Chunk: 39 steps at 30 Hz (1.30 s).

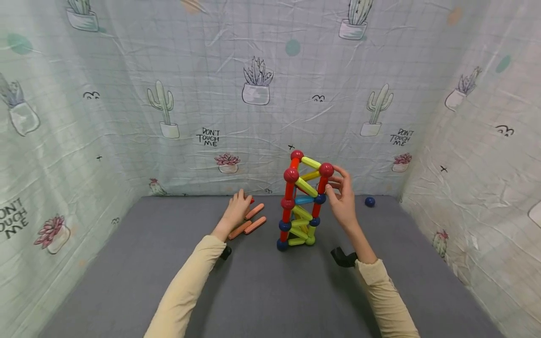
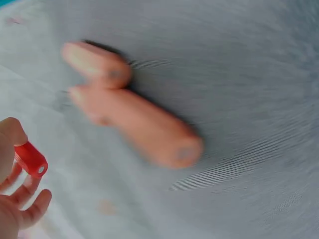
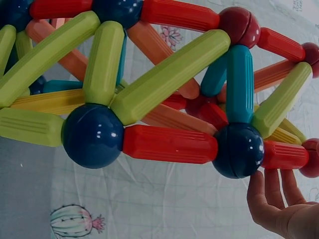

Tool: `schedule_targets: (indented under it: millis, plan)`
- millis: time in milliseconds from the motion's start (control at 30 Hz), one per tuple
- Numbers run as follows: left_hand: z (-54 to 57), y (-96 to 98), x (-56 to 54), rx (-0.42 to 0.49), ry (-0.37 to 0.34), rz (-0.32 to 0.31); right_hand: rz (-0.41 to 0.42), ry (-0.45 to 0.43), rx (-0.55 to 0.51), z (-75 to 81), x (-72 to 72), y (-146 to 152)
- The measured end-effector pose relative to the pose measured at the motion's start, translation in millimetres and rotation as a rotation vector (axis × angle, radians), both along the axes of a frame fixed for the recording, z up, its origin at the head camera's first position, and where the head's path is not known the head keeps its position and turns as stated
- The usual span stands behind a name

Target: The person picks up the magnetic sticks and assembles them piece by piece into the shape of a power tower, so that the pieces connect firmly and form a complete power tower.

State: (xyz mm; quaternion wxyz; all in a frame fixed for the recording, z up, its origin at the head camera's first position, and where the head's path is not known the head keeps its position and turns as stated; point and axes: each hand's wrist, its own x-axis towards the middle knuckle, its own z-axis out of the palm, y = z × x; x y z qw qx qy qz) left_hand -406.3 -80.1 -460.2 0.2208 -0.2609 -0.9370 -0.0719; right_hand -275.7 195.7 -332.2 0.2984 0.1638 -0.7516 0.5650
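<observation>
A tall tower (image 1: 288,203) of magnetic rods and balls stands upright on the grey table. My right hand (image 1: 343,199) grips its upper right column, thumb and fingertips at a red rod (image 3: 285,155) between a blue ball (image 3: 238,151) and a red ball (image 3: 310,158). Off to the left, my left hand (image 1: 237,209) pinches a short red magnetic rod (image 2: 31,159) between thumb and fingers. Close by that hand, several orange rods (image 1: 255,225) lie on the table; they look blurred in the left wrist view.
A loose blue ball (image 1: 370,202) rests at the back right of the table (image 1: 270,291). Behind the table hangs a wrinkled, cactus-printed cloth (image 1: 270,126), which also covers both sides. Black wrist mounts (image 1: 343,257) stick out beside the forearms.
</observation>
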Motion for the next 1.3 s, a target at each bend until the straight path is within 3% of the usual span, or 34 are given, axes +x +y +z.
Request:
schedule_targets:
  millis: [233,400,533,667,833,967,1100,1300]
  plan:
    - [57.6,15.6,25.9,0.183,0.150,-0.115,-0.016,-0.008,0.053,-1.8,1.7,1.4]
    - [99.6,32.3,45.7,0.379,0.279,-0.259,-0.023,-0.033,0.060,-3.3,3.2,2.0]
    - [128.8,47.5,67.2,0.471,0.303,-0.370,-0.027,-0.033,0.053,-5.4,3.2,3.4]
    - [149.3,65.5,83.0,0.501,0.260,-0.453,-0.022,-0.024,0.043,-12.3,-2.7,8.1]
    - [165.4,92.4,91.1,0.460,0.265,-0.502,-0.012,-0.003,0.043,-25.2,-17.1,16.8]
    - [169.8,108.3,93.0,0.362,0.295,-0.499,-0.008,0.003,0.051,-26.1,-19.1,16.6]
    - [168.3,113.9,91.2,0.281,0.294,-0.459,-0.008,0.005,0.062,-25.9,-19.5,15.3]
    - [166.8,112.6,89.7,0.257,0.265,-0.397,-0.001,-0.007,0.056,-21.7,-16.3,13.0]
